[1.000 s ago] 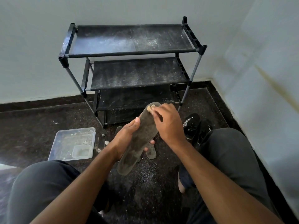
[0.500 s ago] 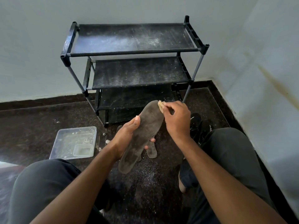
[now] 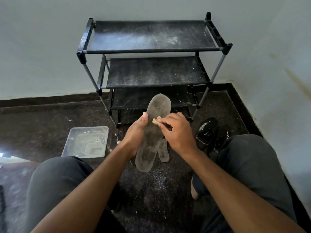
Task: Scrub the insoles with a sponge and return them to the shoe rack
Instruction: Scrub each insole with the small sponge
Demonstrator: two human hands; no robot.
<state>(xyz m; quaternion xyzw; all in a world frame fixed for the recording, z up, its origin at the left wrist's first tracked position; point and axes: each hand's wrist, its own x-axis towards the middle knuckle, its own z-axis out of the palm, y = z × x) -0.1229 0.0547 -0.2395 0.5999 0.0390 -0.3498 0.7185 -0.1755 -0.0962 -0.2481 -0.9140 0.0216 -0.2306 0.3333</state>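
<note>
My left hand (image 3: 135,135) grips a grey, dusty insole (image 3: 155,115) by its left edge, thumb on top, holding it up in front of the rack with the toe end pointing away. My right hand (image 3: 178,132) pinches a small tan sponge (image 3: 156,121) and presses it on the middle of the insole. A second grey insole (image 3: 164,153) lies on the floor, partly hidden under the held one. The black shoe rack (image 3: 151,47) stands against the wall with dusty shelves.
A clear plastic tray (image 3: 87,142) sits on the dark floor at the left. A pair of black shoes (image 3: 208,133) lies to the right by my knee. My knees frame the bottom of the view. White walls meet in a corner at the right.
My right hand with the sponge has slid from the toe end of the insole down to its middle. The insole now stands more upright in my left hand.
</note>
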